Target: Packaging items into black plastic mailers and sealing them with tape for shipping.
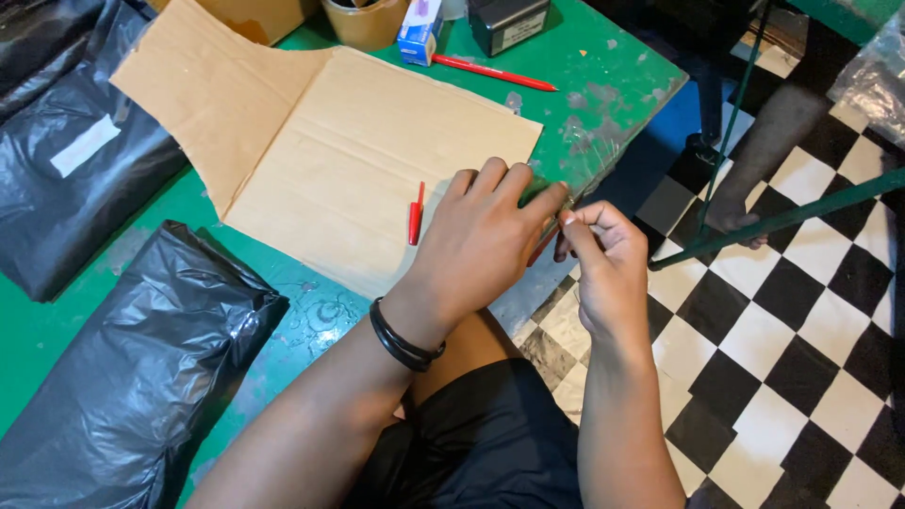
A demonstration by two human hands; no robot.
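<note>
Left hand (pixel 481 240) flat on cardboard (pixel 358 151) — right hand (pixel 603 259) fingers pinching something thin, perhaps tape, at its edge.

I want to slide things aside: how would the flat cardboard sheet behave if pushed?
The cardboard looks fairly stiff and light, so it would probably slide in one piece across the table. Its crease near the left flap might let that part hinge. The pen cap on it would likely ride along.

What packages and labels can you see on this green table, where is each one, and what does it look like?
Black plastic-wrapped package: near left, bulky, crinkled, no label showing.
Second black package: far left, flatter, with a white rectangular label.
Small carton: far edge, upright, blue and white.
Dark box: far edge beside the carton, with a pale label.
Flattened cardboard: centre, brown, under the left hand.
</note>
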